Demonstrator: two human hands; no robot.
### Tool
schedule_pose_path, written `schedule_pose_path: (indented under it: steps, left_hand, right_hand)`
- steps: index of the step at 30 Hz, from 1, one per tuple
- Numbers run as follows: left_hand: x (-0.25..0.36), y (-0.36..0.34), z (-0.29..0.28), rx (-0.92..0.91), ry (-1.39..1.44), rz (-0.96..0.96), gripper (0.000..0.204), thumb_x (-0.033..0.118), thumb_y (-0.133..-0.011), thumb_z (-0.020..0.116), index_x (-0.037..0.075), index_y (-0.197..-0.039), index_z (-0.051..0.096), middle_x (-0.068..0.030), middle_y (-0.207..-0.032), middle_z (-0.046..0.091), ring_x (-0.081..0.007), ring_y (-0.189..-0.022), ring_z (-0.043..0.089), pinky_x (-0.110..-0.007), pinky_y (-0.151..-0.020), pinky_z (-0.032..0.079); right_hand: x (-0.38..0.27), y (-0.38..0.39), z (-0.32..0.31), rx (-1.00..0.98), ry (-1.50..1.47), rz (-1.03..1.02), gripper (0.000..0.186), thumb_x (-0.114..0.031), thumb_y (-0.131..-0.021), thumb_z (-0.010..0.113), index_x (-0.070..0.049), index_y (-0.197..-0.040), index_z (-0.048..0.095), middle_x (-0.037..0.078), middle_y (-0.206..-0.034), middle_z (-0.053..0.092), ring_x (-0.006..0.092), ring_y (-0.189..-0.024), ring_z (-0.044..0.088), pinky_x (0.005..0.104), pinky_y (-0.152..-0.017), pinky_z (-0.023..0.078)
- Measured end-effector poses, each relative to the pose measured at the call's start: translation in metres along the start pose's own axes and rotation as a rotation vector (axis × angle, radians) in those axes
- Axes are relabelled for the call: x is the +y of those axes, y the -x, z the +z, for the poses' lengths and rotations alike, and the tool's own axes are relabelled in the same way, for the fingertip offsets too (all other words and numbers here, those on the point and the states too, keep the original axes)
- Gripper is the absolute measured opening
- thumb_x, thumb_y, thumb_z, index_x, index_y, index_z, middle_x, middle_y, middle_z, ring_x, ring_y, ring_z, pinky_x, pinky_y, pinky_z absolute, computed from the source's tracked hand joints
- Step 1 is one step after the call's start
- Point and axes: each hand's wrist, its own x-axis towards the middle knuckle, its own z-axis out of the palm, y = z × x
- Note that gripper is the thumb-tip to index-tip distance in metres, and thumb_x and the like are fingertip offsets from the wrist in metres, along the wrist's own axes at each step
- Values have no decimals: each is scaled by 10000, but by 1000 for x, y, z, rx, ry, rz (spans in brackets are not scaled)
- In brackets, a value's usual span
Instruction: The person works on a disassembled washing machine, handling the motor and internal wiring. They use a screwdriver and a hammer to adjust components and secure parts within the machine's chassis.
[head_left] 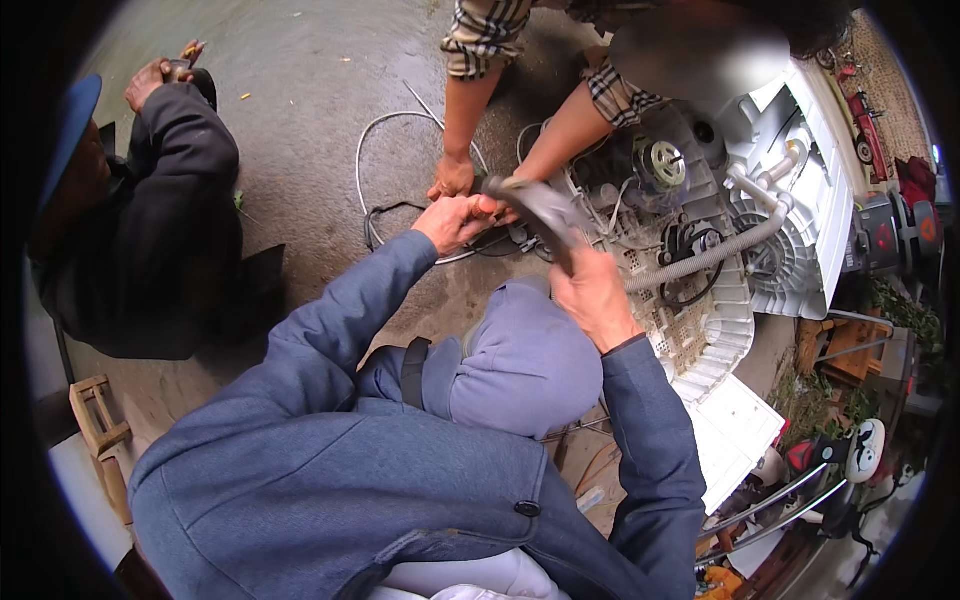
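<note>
My right hand (597,293) is wrapped round the handle of a hammer (552,215), whose dark curved head is smeared by motion. The head hangs just right of my left hand (448,225). That hand is closed, fingertips pinched together; what sits in them is hidden or too small to name. A co-worker in checked sleeves leans in from the far side, with one hand (455,176) right beside my left fingers. The co-worker's other hand is partly covered by the hammer. A pale looped cable (362,165) and a thin black wire (390,209) lie by these hands.
An opened washing machine body (725,345) lies at right, with a pulley wheel (664,163), a grey corrugated hose (715,245) and a white panel (815,240). Another person in black (150,240) sits at left. A wooden stool (98,415) and a bicycle (800,495) stand nearby.
</note>
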Motion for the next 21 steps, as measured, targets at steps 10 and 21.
schedule_pose_path:
  steps: [10,21]
  left_hand:
    - [-5,10,-2,-29,-278,-105,265,309,-953,657,106,-1121,673,-168,-1045,664,-384,-981,650,-468,-839,521]
    - [8,3,0,-94,-171,-105,257,323,-947,669,106,-1085,669,-159,-990,637,-379,-934,646,-469,-820,518]
  right_hand:
    - [-69,-13,-44,58,-193,-153,225,-11,-850,635,-14,-1074,626,182,-689,602,270,-612,641,340,-621,504]
    - [-18,-9,-17,-136,100,24,187,-94,-840,596,-21,-1008,561,281,-833,645,515,-848,626,581,-735,481]
